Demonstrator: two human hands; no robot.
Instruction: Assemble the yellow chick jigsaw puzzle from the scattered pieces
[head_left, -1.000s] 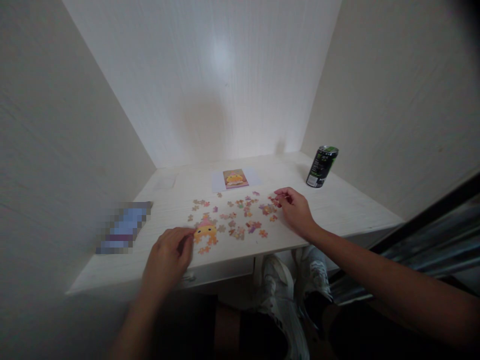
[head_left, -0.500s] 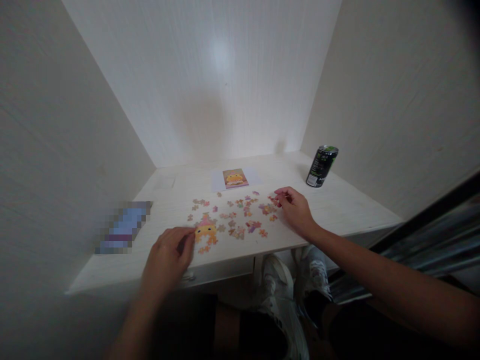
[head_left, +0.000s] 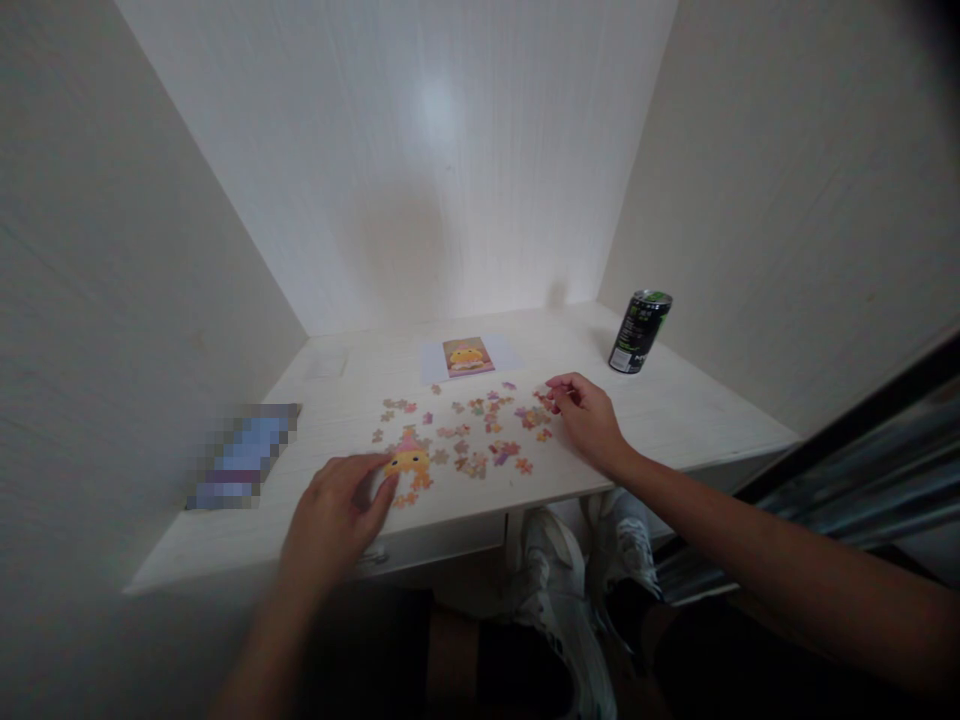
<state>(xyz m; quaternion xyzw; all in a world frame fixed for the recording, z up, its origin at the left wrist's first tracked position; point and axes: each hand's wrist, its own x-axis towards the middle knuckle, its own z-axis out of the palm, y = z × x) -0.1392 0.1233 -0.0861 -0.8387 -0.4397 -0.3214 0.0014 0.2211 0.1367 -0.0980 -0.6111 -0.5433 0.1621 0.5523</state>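
My left hand rests at the left edge of a partly joined jigsaw puzzle, its thumb and forefinger apart and touching the edge. That section shows a yellow face with dark eyes and a pink top. My right hand is at the right end of the loose puzzle pieces, with thumb and forefinger pinched at a small reddish puzzle piece. The fingertips partly hide that piece. Several other loose pieces lie scattered between the two hands.
Behind the pieces lies a reference picture of the yellow figure on a white sheet. A black drink can stands at the right back. A pixelated phone-like device lies on the left. White walls enclose the desk on three sides.
My left thumb has moved away from the forefinger, along the joined section's edge. My right hand stays nearly in place, still pinched. The whole view has shifted slightly.
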